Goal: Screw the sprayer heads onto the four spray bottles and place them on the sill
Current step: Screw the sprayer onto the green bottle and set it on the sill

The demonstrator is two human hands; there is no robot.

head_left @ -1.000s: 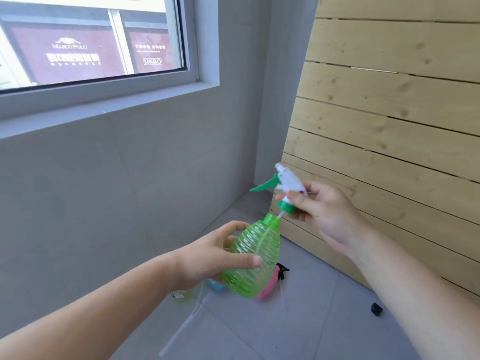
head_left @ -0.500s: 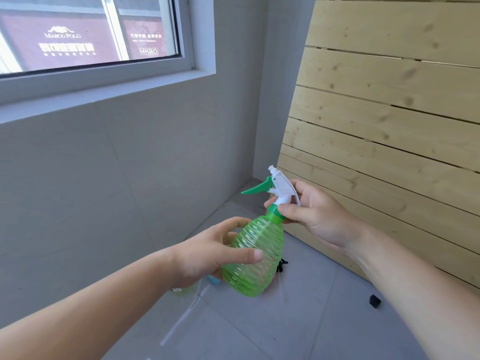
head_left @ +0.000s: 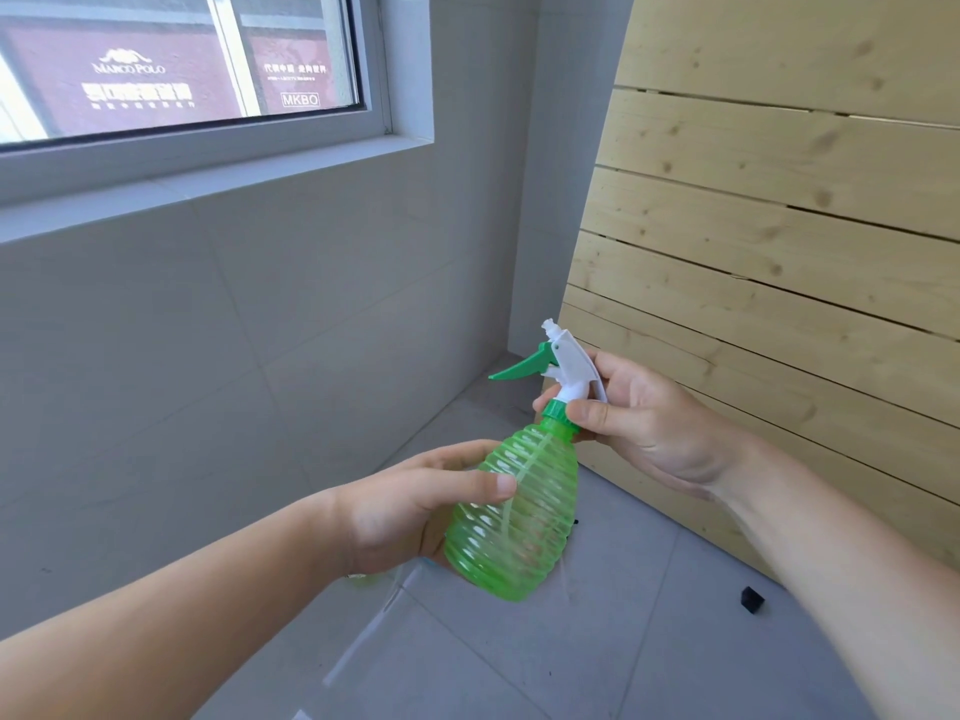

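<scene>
A ribbed, translucent green spray bottle [head_left: 519, 517] is held upright and slightly tilted in the air. My left hand [head_left: 410, 506] wraps its body from the left. A white sprayer head [head_left: 569, 363] with a green trigger sits on the bottle's neck, its green collar [head_left: 557, 412] down on the mouth. My right hand [head_left: 644, 413] pinches that collar between thumb and fingers. The dip tube shows inside the bottle. The white window sill [head_left: 208, 184] runs along the upper left, above the hands.
A slatted wooden panel [head_left: 779, 241] leans against the wall on the right. Grey tiled floor [head_left: 623, 641] lies below, with a small black piece [head_left: 751, 599] on it. Part of another item shows on the floor under my left wrist, mostly hidden.
The sprayer head went from hovering above the bottle mouth, dip tube showing, to sitting on the neck. My right hand dropped to grip the collar. The other bottles on the floor are now hidden.
</scene>
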